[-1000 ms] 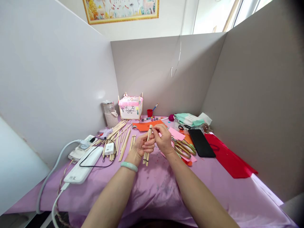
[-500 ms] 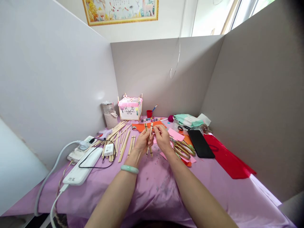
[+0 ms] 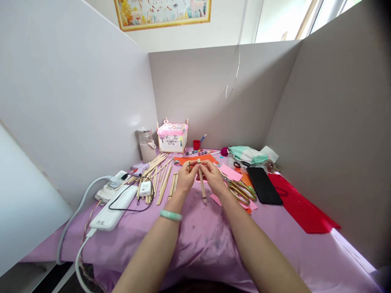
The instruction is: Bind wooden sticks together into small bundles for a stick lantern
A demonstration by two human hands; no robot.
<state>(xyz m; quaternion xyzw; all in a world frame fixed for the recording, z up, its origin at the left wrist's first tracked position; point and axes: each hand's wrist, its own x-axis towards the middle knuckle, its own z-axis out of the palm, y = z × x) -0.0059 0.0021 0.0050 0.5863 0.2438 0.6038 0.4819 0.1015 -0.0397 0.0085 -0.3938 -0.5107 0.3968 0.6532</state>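
Both hands meet over the middle of the purple cloth. My left hand [image 3: 186,178] and my right hand [image 3: 212,176] pinch the upper part of a pair of wooden sticks [image 3: 203,189], which slants down toward me. A dark band shows near its top. Another short stick end [image 3: 188,166] pokes up by my left fingers; how it is held is partly hidden. A green bangle circles my left wrist. Left of the hands lie banded sticks [image 3: 173,186] and a loose pile of sticks [image 3: 163,183].
A decorated box [image 3: 172,139], a jar [image 3: 147,146] and a red cup [image 3: 196,144] stand at the back. Gold scissors [image 3: 241,191], pink paper [image 3: 230,172], a black phone [image 3: 264,186] and red cloth [image 3: 302,205] lie right. A white power bank [image 3: 113,208] and cables lie left.
My hands have come together at the top of one stick pair. The two pairs, earlier side by side in my left hand, have separated. The view has shifted slightly.
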